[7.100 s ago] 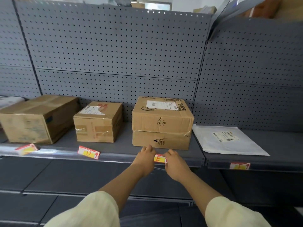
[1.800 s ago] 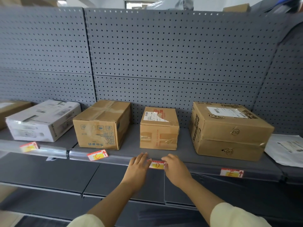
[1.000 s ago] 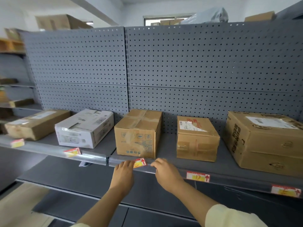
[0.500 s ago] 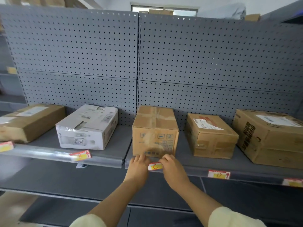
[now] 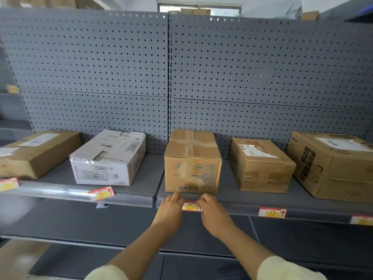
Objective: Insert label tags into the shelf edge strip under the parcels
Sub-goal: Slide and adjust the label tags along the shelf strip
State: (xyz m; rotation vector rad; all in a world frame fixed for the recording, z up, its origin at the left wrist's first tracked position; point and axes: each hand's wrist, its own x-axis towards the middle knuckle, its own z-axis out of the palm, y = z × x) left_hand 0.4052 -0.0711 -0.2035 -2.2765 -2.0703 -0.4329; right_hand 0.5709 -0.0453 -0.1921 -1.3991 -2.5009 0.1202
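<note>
Head view: one grey shelf [image 5: 141,174] with five parcels.
Label tag [image 5: 190,207]: white and red, handwritten "C", in the shelf edge strip [image 5: 238,207] just below the middle brown box [image 5: 192,164].
Left hand [image 5: 169,213]: fingers together on the tag's left end.
Right hand [image 5: 214,215]: fingers together on its right end.
Other tags: "B" tag [image 5: 102,193] tilted at left; "D" tag [image 5: 272,212] at right.

Soft, even daylight fills the scene, brightest at the window [image 5: 198,9] above the pegboard [image 5: 262,67], which is washed out. Shadows are faint, showing mainly under the shelf edge strip [image 5: 125,199], whose clear plastic catches pale glare on the left. Wide-angle distortion bows the pegboard's lines toward the edges. The left margin and the lower corners are smeared with blur; the centre is moderately sharp.
</note>
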